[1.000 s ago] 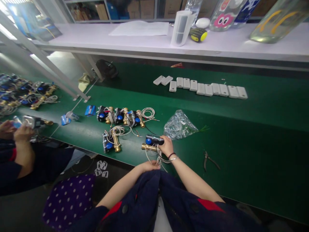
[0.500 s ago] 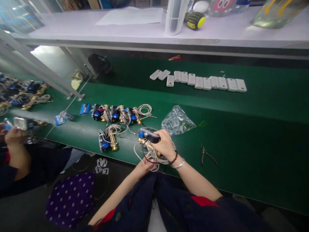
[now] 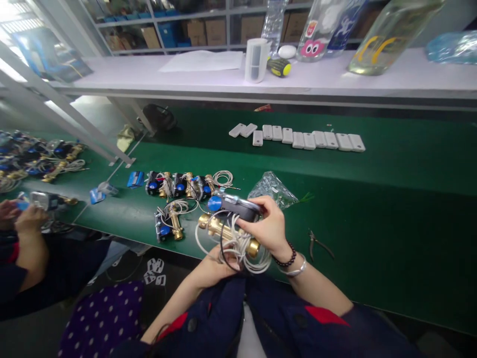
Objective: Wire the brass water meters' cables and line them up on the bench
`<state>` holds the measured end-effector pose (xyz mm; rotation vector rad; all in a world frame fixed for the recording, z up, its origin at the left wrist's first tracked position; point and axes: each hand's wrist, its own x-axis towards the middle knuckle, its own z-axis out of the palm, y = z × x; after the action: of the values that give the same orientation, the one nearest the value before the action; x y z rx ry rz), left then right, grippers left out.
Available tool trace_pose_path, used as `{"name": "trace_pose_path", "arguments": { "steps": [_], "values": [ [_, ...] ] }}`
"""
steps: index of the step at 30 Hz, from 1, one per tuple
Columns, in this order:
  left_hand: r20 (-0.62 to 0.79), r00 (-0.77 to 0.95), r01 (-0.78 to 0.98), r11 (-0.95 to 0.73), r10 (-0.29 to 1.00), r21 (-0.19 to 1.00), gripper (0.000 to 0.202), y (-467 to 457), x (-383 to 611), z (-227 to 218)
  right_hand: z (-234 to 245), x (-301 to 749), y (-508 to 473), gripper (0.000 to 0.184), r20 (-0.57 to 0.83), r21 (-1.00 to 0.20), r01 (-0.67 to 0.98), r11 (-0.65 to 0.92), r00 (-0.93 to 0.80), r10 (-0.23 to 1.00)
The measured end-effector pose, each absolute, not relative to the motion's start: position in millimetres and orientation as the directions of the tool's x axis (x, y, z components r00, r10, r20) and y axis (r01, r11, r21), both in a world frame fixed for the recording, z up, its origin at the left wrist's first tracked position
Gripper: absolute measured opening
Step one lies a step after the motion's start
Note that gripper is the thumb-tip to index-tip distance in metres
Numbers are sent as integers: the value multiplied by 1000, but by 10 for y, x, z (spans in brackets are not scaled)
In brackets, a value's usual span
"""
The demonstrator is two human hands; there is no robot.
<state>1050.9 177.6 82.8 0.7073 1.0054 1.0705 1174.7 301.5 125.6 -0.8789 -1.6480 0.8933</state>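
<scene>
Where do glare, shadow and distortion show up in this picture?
Head view: glare whitens the upper left corner; head view: shadow darkens the right side of the green table; head view: the yellow-marked bottle leans, probably from lens distortion.

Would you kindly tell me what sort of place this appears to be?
Most likely an assembly workshop: the right hand holds a wired brass-and-black unit, similar units lie on the green workbench, and pliers lie nearby.

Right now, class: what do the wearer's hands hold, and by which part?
The right hand grips a device by its black housing, away from the blue cap. The left hand is at the pale cables; its exact hold is hidden.
</scene>
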Motion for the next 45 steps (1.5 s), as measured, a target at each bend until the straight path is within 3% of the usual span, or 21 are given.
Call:
{"name": "trace_pose_path", "arguments": {
  "steps": [3, 6, 8, 10, 12, 14, 16, 18, 20, 22, 26, 28, 31, 33, 36, 39, 42, 45],
  "values": [
    [-315, 63, -331, 318, 947, 889, 71, 1733, 10487, 845, 1183, 11697, 3200, 38, 277, -960, 11, 280, -102, 955],
    [-370, -255, -211, 323, 893, 923, 59, 1702, 10424, 675, 1168, 11630, 3361, 41, 179, -969, -173, 175, -9, 984],
    [-426, -406, -242, 354, 809, 903, 51, 1699, 10390, 538, 1170, 11574, 3426, 42, 87, -958, -276, 81, -7, 996],
    [-507, -373, -387, 366, 777, 846, 48, 1712, 10371, 465, 1156, 11509, 3447, 43, 4, -946, -324, -10, -43, 999],
    [-556, -230, -596, 336, 799, 729, 48, 1740, 10339, 481, 1117, 11440, 3422, 43, -13, -944, -326, -48, -109, 994],
    [-527, -143, -772, 239, 838, 589, 45, 1771, 10246, 553, 1065, 11380, 3360, 43, 36, -949, -313, -29, -199, 979],
    [-499, -186, -832, 134, 846, 538, 35, 1771, 10062, 632, 1024, 11337, 3282, 42, 118, -954, -298, 21, -315, 942],
    [-512, -290, -792, 98, 808, 603, 28, 1713, 9810, 693, 1014, 11316, 3211, 41, 199, -955, -287, 77, -426, 883],
    [-521, -391, -708, 113, 759, 697, 39, 1605, 9560, 744, 1040, 11311, 3157, 38, 279, -947, -286, 144, -517, 809],
    [-451, -410, -639, 104, 793, 762, 51, 1490, 9387, 795, 1083, 11311, 3118, 36, 326, -941, -282, 186, -616, 717],
    [-222, -40, -494, 174, 974, 852, 86, 1404, 9378, 831, 1076, 11295, 3033, 38, 207, -978, -159, 136, -823, 528],
    [-244, 59, -381, 248, 968, 891, 91, 1432, 9477, 768, 980, 11279, 2980, 40, 68, -997, -47, 53, -850, 522],
    [-349, -145, -196, 319, 926, 927, 80, 1481, 9631, 589, 769, 11261, 2903, 43, -132, -991, 96, -93, -803, 581],
    [-333, -318, -80, 325, 888, 942, 69, 1493, 9715, 462, 647, 11272, 2859, 48, -219, -975, 141, -173, -762, 610],
    [-263, -427, -8, 287, 865, 958, 56, 1479, 9800, 319, 566, 11374, 2793, 58, -320, -922, 77, -380, -705, 633],
    [-259, -506, -67, 262, 823, 963, 55, 1449, 9802, 234, 615, 11598, 2708, 60, -418, -811, -44, -583, -653, 632],
    [-307, -642, -173, 257, 703, 951, 56, 1435, 9692, 185, 767, 11823, 2618, 56, -461, -753, -29, -657, -689, 559],
    [-319, -758, -173, 297, 569, 939, 54, 1464, 9506, 134, 984, 11880, 2625, 43, -459, -744, 124, -657, -809, 367]
  ]
}}
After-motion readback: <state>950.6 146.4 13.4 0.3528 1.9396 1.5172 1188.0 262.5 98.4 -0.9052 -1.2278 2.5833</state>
